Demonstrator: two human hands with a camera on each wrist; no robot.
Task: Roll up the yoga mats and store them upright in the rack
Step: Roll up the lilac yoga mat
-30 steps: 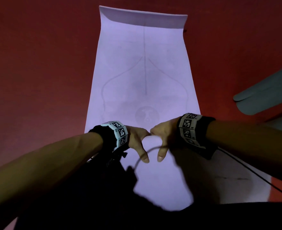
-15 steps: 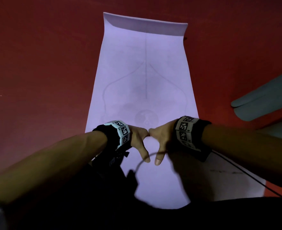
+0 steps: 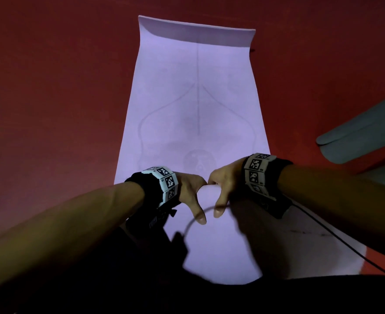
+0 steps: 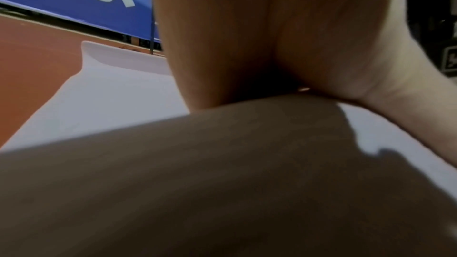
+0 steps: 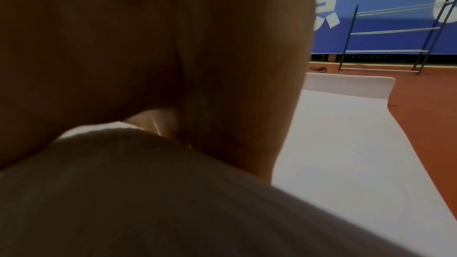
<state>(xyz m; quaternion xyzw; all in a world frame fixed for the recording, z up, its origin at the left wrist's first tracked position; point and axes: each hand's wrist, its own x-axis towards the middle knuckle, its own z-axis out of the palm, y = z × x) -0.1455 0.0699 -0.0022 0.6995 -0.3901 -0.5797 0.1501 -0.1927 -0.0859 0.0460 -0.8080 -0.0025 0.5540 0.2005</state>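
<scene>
Mat: the lilac mat lies flat along the red floor; far end curls up; near end is rolled, a thick roll under both hands
Left hand: the left hand sits on top of the roll, fingers curved over it, thumb stretched back toward the person; in the left wrist view the fingers press down onto the roll's crest
Right hand: the right hand mirrors it just beside, knuckles touching the left's; fingers wrap the roll, thumb pointing back
Rack: a metal rack stands beyond the mat's far end, against a blue banner
Other mat: a grey-green mat lies to the right, well apart
</scene>
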